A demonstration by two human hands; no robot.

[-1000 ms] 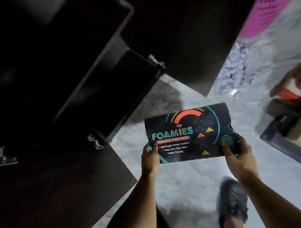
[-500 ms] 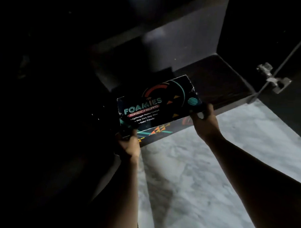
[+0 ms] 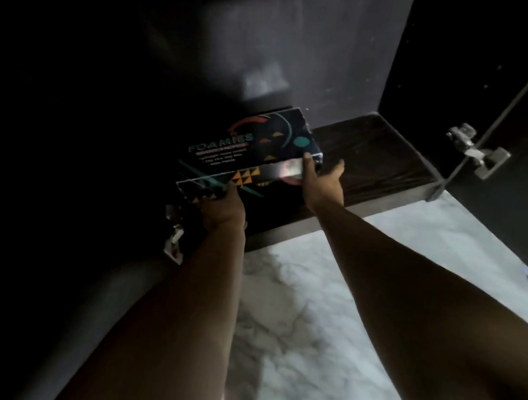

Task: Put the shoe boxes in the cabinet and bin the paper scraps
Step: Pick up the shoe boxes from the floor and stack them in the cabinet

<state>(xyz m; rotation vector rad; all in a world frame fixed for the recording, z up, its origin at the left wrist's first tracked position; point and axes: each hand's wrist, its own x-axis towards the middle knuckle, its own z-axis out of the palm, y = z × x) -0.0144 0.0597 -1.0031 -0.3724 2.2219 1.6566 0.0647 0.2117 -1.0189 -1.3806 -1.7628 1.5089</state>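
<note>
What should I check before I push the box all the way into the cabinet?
1. Both hands on the box: ok. Left hand grips the near left corner, right hand holds the right end.
2. Cabinet door open: ok, the hinge is swung aside.
3. Shelf bare to the right of the box: ok.
4. Room behind the box: cannot tell, too dark.
5. Box resting flat on the shelf: cannot tell.
6. Left side of the cabinet free: cannot tell, it is in shadow.
</note>
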